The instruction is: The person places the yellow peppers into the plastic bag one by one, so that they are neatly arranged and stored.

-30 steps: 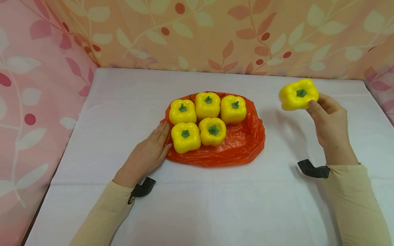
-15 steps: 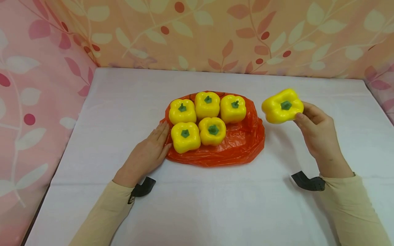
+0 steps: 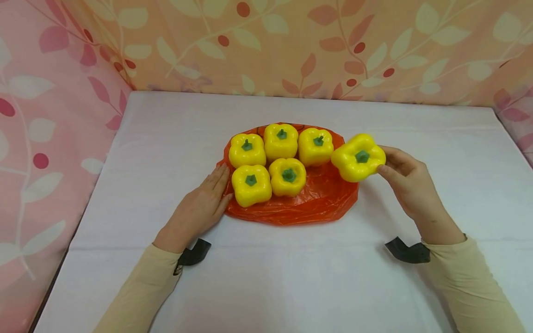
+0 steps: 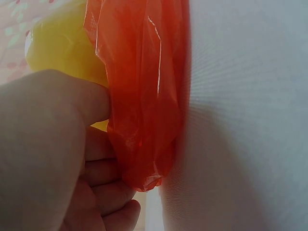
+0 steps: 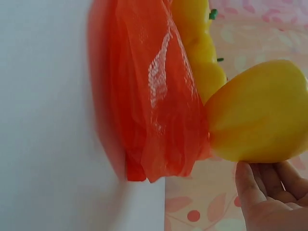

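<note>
In the head view my right hand (image 3: 410,185) pinches a yellow bell pepper (image 3: 360,158) with a green stem by its right side. That pepper is held above the right edge of a red plastic bag (image 3: 320,199). In the right wrist view my thumb and fingertips (image 5: 245,175) press against the held pepper (image 5: 260,115). Several more yellow bell peppers (image 3: 251,185) stand in two rows on the bag, stems up. My left hand (image 3: 197,210) rests along the bag's left edge with its fingers extended. In the left wrist view the thumb and fingers touch the red plastic (image 4: 144,96).
A white cloth (image 3: 275,273) covers the table beneath the bag. Leaf-patterned curtains (image 3: 291,46) stand behind and at both sides. Each wrist carries a black mount (image 3: 408,250) near the beige sleeve.
My right hand has moved left with the yellow bell pepper, from out over the cloth to the bag's right edge. The left hand and the other peppers have stayed in place.
</note>
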`<action>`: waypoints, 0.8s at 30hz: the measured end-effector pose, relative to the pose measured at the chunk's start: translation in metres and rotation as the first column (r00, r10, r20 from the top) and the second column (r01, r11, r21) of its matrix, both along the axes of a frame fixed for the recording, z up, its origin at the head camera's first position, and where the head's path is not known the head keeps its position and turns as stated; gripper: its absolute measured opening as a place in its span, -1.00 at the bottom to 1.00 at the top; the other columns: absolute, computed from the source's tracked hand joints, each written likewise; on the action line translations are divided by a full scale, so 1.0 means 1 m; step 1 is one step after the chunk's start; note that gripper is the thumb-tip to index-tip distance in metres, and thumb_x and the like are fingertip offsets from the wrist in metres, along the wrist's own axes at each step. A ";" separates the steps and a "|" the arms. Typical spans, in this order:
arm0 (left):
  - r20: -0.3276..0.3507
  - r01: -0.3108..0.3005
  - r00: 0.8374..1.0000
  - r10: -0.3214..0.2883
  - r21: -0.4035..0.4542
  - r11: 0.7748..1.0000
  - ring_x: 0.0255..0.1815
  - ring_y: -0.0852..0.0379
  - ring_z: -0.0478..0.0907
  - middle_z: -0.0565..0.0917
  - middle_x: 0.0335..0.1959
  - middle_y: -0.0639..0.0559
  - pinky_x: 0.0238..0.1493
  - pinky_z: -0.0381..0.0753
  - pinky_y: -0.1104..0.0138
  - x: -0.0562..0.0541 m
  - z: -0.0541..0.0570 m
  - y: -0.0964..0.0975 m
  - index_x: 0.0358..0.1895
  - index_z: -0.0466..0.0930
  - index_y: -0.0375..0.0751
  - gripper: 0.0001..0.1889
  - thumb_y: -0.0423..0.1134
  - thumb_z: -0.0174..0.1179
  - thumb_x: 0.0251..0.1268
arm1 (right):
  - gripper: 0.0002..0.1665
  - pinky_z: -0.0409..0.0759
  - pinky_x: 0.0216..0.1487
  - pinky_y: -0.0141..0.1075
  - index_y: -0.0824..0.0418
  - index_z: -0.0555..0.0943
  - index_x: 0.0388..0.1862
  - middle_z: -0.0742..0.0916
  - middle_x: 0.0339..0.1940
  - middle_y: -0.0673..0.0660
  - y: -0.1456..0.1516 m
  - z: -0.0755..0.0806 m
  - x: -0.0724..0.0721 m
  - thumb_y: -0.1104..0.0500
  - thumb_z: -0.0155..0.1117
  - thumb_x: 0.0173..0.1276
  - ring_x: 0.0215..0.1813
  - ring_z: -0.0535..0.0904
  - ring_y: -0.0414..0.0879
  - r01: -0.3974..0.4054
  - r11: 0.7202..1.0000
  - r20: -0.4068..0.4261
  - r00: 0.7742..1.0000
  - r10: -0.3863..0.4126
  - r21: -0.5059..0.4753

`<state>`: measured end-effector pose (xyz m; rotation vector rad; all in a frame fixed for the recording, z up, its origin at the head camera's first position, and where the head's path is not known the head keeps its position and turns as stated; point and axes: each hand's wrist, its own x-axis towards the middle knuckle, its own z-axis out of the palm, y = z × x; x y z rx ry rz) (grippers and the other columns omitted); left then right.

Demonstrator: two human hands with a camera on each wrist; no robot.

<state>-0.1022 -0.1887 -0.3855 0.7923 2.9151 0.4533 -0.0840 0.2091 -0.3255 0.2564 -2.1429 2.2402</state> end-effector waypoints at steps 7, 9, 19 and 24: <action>0.008 -0.002 1.000 0.002 -0.004 1.000 0.44 -0.13 0.09 0.12 0.45 -0.26 0.33 0.23 0.05 -0.001 0.000 0.000 0.43 0.02 -0.43 -0.32 -0.08 -0.01 0.43 | -0.60 0.47 0.08 -0.54 0.22 0.53 0.17 0.57 0.11 0.03 -0.008 -0.003 0.000 0.40 0.08 0.38 0.14 0.43 -0.14 -0.064 0.989 0.081 0.995 0.054 0.133; 0.009 -0.004 1.000 0.004 -0.006 1.000 0.44 -0.13 0.10 0.12 0.45 -0.25 0.33 0.23 0.05 -0.001 0.000 0.000 0.43 0.02 -0.43 -0.32 -0.08 -0.01 0.43 | -0.60 0.47 0.07 -0.55 0.20 0.54 0.17 0.57 0.11 0.01 -0.011 -0.005 -0.001 0.39 0.10 0.38 0.16 0.41 -0.16 -0.080 0.982 0.105 0.992 0.063 0.173; 0.018 -0.009 1.000 0.009 -0.010 1.000 0.44 -0.13 0.10 0.11 0.45 -0.25 0.33 0.23 0.05 -0.001 0.000 0.001 0.44 0.02 -0.42 -0.31 -0.07 0.00 0.42 | -0.62 0.50 0.03 -0.53 0.19 0.51 0.19 0.60 0.06 -0.12 -0.020 -0.011 -0.002 0.27 0.14 0.40 0.07 0.52 -0.26 -0.157 0.909 0.168 0.981 0.098 0.386; 0.021 -0.012 1.000 0.012 -0.009 1.000 0.44 -0.13 0.09 0.11 0.45 -0.25 0.33 0.23 0.05 0.000 0.001 0.001 0.44 0.02 -0.42 -0.32 -0.08 -0.01 0.43 | -0.54 0.51 0.03 -0.52 0.30 0.45 0.24 0.58 0.10 -0.04 -0.023 -0.008 -0.004 0.18 0.16 0.40 0.07 0.51 -0.29 -0.188 0.871 0.220 0.971 0.095 0.454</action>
